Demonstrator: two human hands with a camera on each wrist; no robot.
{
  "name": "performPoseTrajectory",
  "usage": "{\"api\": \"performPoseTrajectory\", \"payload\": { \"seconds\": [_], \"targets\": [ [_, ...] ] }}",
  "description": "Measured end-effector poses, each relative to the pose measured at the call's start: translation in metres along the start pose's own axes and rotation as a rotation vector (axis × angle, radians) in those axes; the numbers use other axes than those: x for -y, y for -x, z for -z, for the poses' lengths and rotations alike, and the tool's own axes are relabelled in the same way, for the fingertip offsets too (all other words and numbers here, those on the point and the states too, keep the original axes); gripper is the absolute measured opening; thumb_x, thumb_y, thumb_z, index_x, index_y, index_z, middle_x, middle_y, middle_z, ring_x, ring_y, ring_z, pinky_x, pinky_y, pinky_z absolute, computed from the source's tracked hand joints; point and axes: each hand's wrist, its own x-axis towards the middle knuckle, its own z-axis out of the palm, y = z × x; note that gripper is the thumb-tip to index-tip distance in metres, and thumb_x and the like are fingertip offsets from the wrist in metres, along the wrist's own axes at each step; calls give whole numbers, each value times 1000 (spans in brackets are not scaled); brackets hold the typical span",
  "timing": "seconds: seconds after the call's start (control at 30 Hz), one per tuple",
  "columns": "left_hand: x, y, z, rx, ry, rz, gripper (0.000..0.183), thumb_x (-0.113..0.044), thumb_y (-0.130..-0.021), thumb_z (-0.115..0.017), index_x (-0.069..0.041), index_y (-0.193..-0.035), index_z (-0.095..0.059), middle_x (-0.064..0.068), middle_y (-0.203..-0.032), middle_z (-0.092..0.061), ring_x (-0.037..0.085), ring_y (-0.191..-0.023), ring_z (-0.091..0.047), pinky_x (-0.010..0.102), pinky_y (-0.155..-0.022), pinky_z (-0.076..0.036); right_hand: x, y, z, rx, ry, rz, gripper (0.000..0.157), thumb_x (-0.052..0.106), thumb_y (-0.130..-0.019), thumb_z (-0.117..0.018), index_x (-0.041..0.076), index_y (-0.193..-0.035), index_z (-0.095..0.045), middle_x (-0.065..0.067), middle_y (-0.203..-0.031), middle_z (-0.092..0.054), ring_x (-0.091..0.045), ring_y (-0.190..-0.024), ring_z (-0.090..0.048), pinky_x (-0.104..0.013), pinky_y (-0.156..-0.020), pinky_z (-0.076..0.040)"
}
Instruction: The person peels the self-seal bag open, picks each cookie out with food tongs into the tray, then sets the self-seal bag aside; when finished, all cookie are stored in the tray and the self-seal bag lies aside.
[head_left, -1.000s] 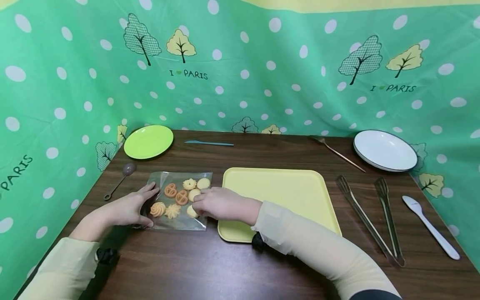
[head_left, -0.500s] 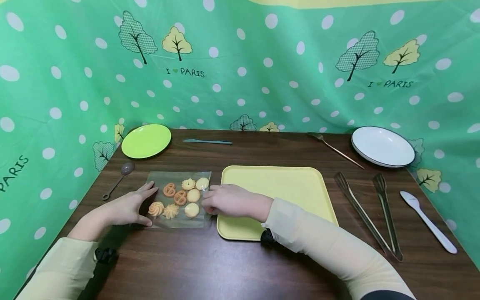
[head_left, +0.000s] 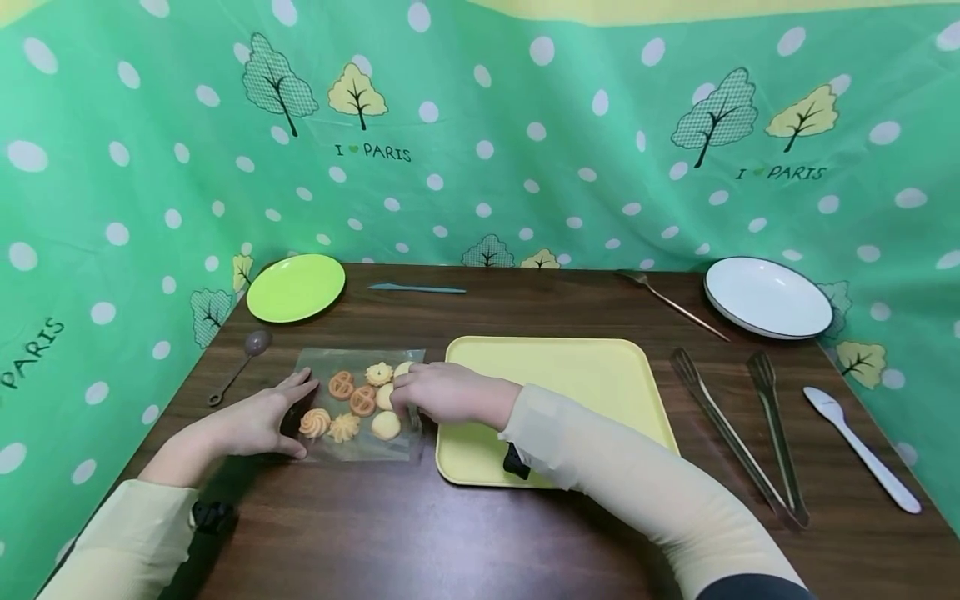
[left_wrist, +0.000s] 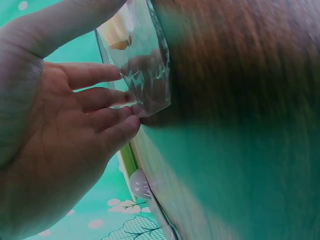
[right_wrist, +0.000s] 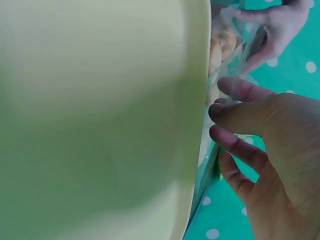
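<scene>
A clear plastic bag (head_left: 356, 450) of cookies lies flat left of the yellow tray. Inside show two pretzel-shaped cookies (head_left: 363, 401), a swirled cookie (head_left: 315, 422), flower-shaped ones (head_left: 344, 427) and plain round ones (head_left: 386, 425). My left hand (head_left: 251, 421) rests at the bag's left edge, thumb and fingers spread apart; its fairly straight fingertips touch the film in the left wrist view. At the bag's right side, my right hand (head_left: 446, 392) pinches the film between thumb (right_wrist: 240, 117) and index finger. It overlaps the upper round cookies and the tray's left rim.
The yellow tray (head_left: 562, 375) sits right of the bag. A grey spoon (head_left: 257, 342) and lime plate (head_left: 296, 288) lie left, a blue knife (head_left: 416, 288) behind. To the right are a fork (head_left: 678, 308), a white dish (head_left: 768, 297), metal tongs (head_left: 731, 433) and a white knife (head_left: 862, 450).
My right hand first shifted right, off the round cookies toward the bag's edge, then came back left and slightly up over the upper ones. The left hand has stayed at the bag's left edge.
</scene>
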Motion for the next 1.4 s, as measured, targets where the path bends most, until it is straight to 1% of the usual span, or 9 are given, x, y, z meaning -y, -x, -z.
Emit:
{"api": "performPoseTrajectory", "payload": {
  "seconds": [0.2, 0.5, 0.7, 0.8, 0.9, 1.0, 1.07, 1.2, 1.4],
  "targets": [
    [3, -2, -5, 0, 7, 6, 106, -45, -67, -82, 8, -143, -30, 33, -151, -15, 48, -136, -24, 67, -99, -26, -6, -3, -3, 10, 47, -38, 20, 8, -92, -57, 25, -81, -60, 14, -86, -56, -8, -87, -49, -23, -68, -41],
    [0, 0, 0, 7, -9, 16, 107, -45, -66, -83, 8, -143, -30, 33, -151, -15, 52, -133, -26, 61, -99, -33, -11, 6, 1, -2, -51, -65, 17, 8, -87, -64, 23, -80, -61, 14, -80, -57, -8, -84, -52, -21, -67, -42],
    [0, -1, 1, 7, -21, 12, 107, -46, -67, -82, 8, -143, -30, 33, -151, -15, 53, -131, -30, 56, -98, -37, -11, 7, 5, -39, -59, -55, 22, 0, -84, -63, 22, -88, -65, 13, -90, -61, -9, -93, -54, -22, -73, -46],
    [0, -1, 1, 8, -19, 11, 108, -47, -66, -82, 8, -143, -29, 34, -150, -15, 53, -130, -30, 57, -97, -37, -12, 3, 5, -58, -48, -52, 31, -6, -83, -57, 22, -93, -66, 12, -98, -62, -12, -97, -53, -24, -76, -47],
    [-1, 0, 1, 6, -19, 16, 108, -46, -66, -83, 8, -143, -30, 34, -150, -16, 53, -131, -29, 60, -98, -34, -15, -3, 3, -70, -45, -54, 35, -8, -83, -54, 22, -94, -67, 12, -101, -62, -13, -94, -53, -26, -75, -46],
    [-4, -4, 2, 6, -16, 9, 107, -44, -66, -83, 7, -143, -30, 33, -150, -15, 53, -131, -29, 64, -98, -31, -21, -6, 1, -81, -45, -84, 30, -4, -85, -58, 23, -93, -67, 12, -98, -62, -12, -89, -52, -26, -74, -45],
    [-6, -5, 2, 7, -7, 2, 106, -44, -66, -83, 7, -143, -30, 33, -151, -15, 51, -131, -29, 66, -98, -29, -24, -7, -1, -84, -43, -106, 22, 3, -87, -62, 24, -92, -67, 13, -96, -61, -11, -88, -52, -26, -74, -45],
    [-7, -4, 1, 11, 11, -5, 107, -45, -66, -83, 7, -143, -30, 34, -150, -15, 52, -130, -33, 66, -97, -30, -28, -8, -3, -81, -40, -132, 9, 15, -90, -65, 23, -86, -64, 13, -90, -58, -9, -84, -50, -22, -71, -43],
    [-3, 1, -1, 1, 1, -17, 108, -49, -65, -82, 8, -141, -32, 36, -148, -18, 53, -125, -38, 59, -93, -39, -29, -4, -1, -92, -35, -130, 11, 19, -92, -62, 23, -82, -62, 14, -87, -57, -8, -81, -49, -21, -66, -40]
  ]
}}
